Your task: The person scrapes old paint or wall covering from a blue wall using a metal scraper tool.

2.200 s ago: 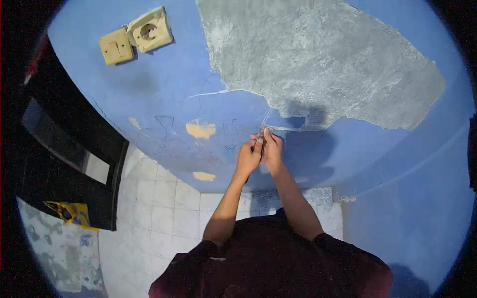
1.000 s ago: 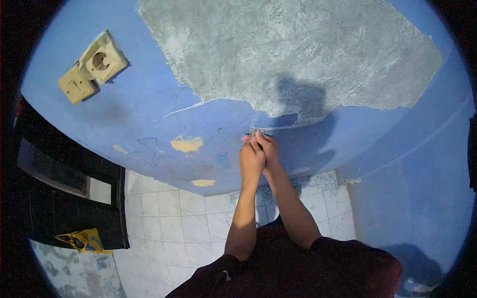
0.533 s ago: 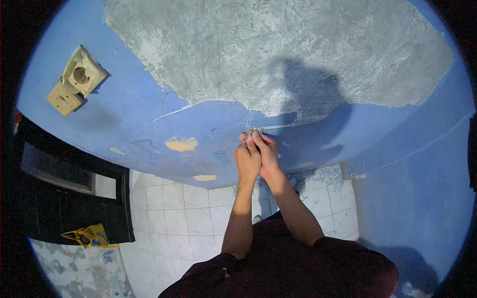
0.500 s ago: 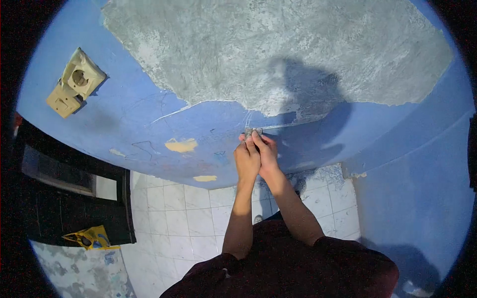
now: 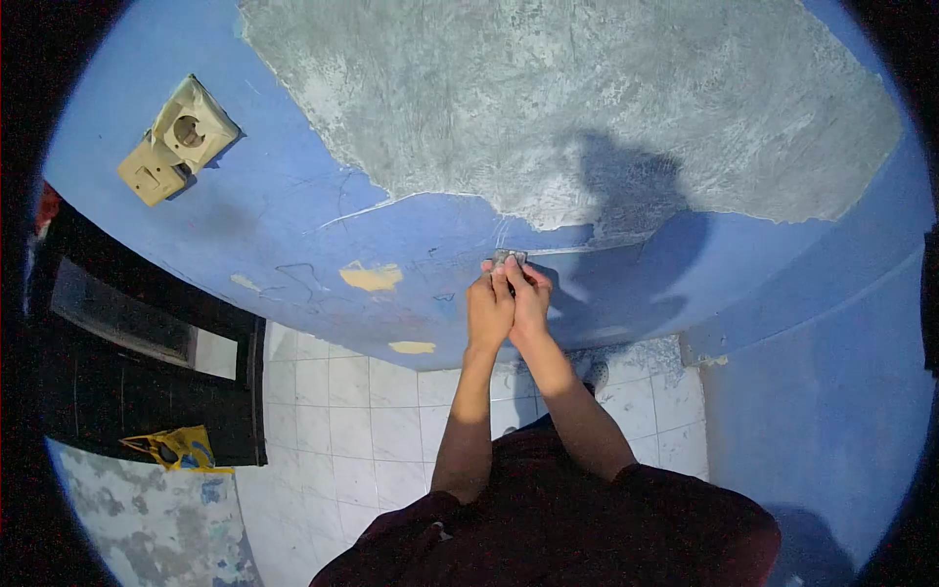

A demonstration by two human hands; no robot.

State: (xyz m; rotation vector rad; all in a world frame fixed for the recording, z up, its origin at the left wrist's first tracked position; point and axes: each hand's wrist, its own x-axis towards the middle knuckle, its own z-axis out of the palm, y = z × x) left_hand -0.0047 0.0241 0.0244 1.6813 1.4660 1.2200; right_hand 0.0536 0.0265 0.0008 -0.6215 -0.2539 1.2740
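Note:
My left hand (image 5: 490, 311) and my right hand (image 5: 530, 305) are pressed together low on the blue wall (image 5: 411, 230). Between their fingertips they pinch a small flat grey scraper-like piece (image 5: 510, 257), held against the paint with the thumbs over it. Most of the piece is hidden by the fingers. Just above it run thin pale scratches, up to the ragged lower edge of a large bare grey plaster patch (image 5: 469, 117). A whitish scraped line stretches right from the fingertips.
A loose, tilted socket and switch (image 5: 176, 142) hang on the wall at upper left. Yellowish patches (image 5: 372, 277) mark the paint. At left are a dark door-like frame (image 5: 108, 391) and a yellow bag (image 5: 181, 448). White floor tiles (image 5: 342, 421) lie below; another blue wall (image 5: 812, 411) rises right.
The view has shifted, so the socket and plaster patch appear farther right. Both hands keep their pinch on the grey piece at nearly the same spot on the wall.

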